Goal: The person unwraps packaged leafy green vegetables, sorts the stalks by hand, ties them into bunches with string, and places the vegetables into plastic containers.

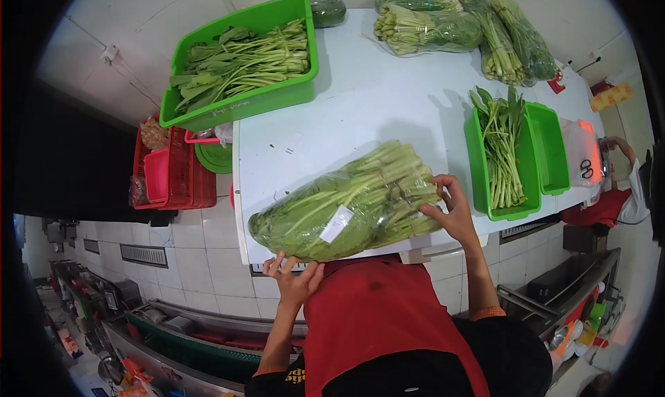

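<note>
A large clear plastic bag of leafy greens (332, 217) with a white label lies at the near edge of the white table, its pale stems towards the right. My left hand (294, 278) is closed at the bag's near left edge, the fingertips against the plastic and partly hidden by it. At the stem end, my right hand (455, 213) grips the bag with bent thumb and fingers. To the right of this hand stands a green bin (471, 147) holding loose stalks of greens (504, 151).
Another green bin (270, 95) of greens stands at the back left of the table (360, 106). Several bagged bundles (429, 33) lie at the back. A shallow green tray (551, 147) is at the right, near a co-worker's arm (622, 147). Red crates (197, 182) stand left of the table.
</note>
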The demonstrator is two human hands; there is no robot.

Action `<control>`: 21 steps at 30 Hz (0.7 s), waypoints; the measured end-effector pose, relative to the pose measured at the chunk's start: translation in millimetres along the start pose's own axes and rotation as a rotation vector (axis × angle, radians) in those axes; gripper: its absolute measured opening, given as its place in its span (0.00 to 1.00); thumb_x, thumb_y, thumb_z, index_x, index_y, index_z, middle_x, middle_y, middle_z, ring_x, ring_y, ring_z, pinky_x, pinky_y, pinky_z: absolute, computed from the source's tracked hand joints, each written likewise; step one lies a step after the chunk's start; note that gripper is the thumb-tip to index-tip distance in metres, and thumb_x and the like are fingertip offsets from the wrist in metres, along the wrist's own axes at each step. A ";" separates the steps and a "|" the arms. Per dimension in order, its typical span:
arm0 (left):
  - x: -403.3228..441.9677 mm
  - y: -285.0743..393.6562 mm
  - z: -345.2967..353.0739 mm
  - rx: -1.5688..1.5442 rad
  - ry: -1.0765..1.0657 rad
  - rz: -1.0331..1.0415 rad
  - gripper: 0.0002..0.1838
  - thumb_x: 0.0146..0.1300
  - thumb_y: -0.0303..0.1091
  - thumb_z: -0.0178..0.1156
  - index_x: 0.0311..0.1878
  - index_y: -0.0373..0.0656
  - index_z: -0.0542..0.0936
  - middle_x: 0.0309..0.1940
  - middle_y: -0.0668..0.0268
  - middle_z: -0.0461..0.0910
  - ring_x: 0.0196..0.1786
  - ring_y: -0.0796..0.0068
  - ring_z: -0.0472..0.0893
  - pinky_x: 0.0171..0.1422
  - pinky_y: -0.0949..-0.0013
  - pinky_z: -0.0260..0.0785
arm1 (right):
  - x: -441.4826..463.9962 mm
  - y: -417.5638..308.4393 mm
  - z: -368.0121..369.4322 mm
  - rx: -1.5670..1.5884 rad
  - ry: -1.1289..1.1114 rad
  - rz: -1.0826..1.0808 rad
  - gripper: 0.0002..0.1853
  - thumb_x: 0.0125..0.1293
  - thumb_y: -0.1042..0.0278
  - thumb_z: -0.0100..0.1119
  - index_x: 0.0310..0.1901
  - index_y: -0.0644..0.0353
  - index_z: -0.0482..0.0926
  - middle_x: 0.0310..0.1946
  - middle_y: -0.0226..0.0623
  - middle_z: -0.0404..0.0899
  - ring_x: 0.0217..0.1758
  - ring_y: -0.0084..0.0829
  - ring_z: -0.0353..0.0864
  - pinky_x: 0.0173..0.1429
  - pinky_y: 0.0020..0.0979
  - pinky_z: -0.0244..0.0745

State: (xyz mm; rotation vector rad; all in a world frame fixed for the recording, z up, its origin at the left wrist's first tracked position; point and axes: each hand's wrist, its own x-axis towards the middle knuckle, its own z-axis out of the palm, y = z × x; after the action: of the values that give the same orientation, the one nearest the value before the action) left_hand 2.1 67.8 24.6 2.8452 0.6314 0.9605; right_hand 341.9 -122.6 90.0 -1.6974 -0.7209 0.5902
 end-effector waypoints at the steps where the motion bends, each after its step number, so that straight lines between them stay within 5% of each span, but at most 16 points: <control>1: 6.6 1.0 -1.2 -0.009 0.004 0.004 0.16 0.51 0.43 0.75 0.41 0.66 0.80 0.49 0.69 0.66 0.65 0.58 0.60 0.63 0.46 0.54 | 1.7 -8.0 -0.2 -0.006 0.008 -0.001 0.29 0.55 0.72 0.77 0.57 0.56 0.73 0.48 0.31 0.68 0.57 0.26 0.69 0.69 0.38 0.68; 4: 44.8 -3.8 -6.7 -0.129 0.095 -0.053 0.18 0.52 0.35 0.72 0.46 0.48 0.80 0.49 0.61 0.71 0.61 0.53 0.66 0.64 0.49 0.53 | 14.6 -24.5 3.6 -0.221 0.033 -0.064 0.25 0.58 0.67 0.74 0.56 0.55 0.76 0.47 0.35 0.71 0.56 0.31 0.71 0.64 0.41 0.70; 6: 102.7 5.7 -17.1 -0.112 -0.056 -0.104 0.23 0.54 0.41 0.73 0.53 0.48 0.80 0.53 0.59 0.72 0.60 0.54 0.68 0.65 0.48 0.53 | 22.7 -32.0 12.9 -0.625 0.174 -0.240 0.17 0.61 0.64 0.71 0.51 0.57 0.81 0.47 0.37 0.73 0.54 0.36 0.73 0.63 0.40 0.68; 11: 156.8 36.2 -10.6 -0.122 -0.334 -0.110 0.33 0.54 0.55 0.72 0.59 0.49 0.78 0.56 0.60 0.73 0.58 0.58 0.70 0.67 0.50 0.54 | 30.4 -47.0 47.5 -0.731 0.225 -0.195 0.07 0.65 0.65 0.68 0.39 0.60 0.85 0.41 0.34 0.78 0.52 0.38 0.76 0.58 0.37 0.70; 13: 168.5 44.5 -17.4 -0.119 -0.441 -0.134 0.30 0.60 0.51 0.68 0.63 0.50 0.76 0.57 0.59 0.73 0.58 0.56 0.71 0.67 0.51 0.56 | 25.0 -52.5 51.4 -0.457 0.240 -0.130 0.08 0.69 0.66 0.64 0.41 0.62 0.83 0.37 0.35 0.81 0.46 0.32 0.79 0.52 0.34 0.73; 16: 203.4 51.7 0.7 -0.614 -0.352 0.111 0.26 0.71 0.39 0.57 0.72 0.55 0.72 0.58 0.57 0.72 0.61 0.53 0.69 0.62 0.51 0.62 | 15.4 -76.8 51.9 -0.069 0.080 0.097 0.08 0.74 0.68 0.58 0.43 0.65 0.80 0.35 0.35 0.83 0.40 0.25 0.80 0.47 0.30 0.75; 19: 248.3 66.9 41.4 -0.817 -0.256 0.359 0.19 0.73 0.38 0.55 0.65 0.50 0.76 0.55 0.58 0.76 0.58 0.55 0.73 0.61 0.54 0.63 | 13.8 -78.7 47.8 0.095 0.047 0.116 0.07 0.76 0.70 0.54 0.43 0.65 0.77 0.34 0.31 0.80 0.36 0.20 0.78 0.44 0.24 0.74; 21: 267.3 66.7 66.0 -1.270 -0.668 0.253 0.11 0.76 0.34 0.50 0.53 0.45 0.79 0.46 0.58 0.81 0.52 0.59 0.77 0.59 0.57 0.66 | 10.3 -72.9 48.6 0.194 0.040 0.151 0.08 0.77 0.69 0.53 0.42 0.64 0.77 0.32 0.29 0.78 0.33 0.19 0.75 0.41 0.23 0.72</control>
State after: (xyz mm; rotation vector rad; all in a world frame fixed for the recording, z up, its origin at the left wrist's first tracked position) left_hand 257.6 118.9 135.7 1.8368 -0.3407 0.1729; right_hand 302.9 -70.5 149.6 -1.5863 -0.4924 0.7066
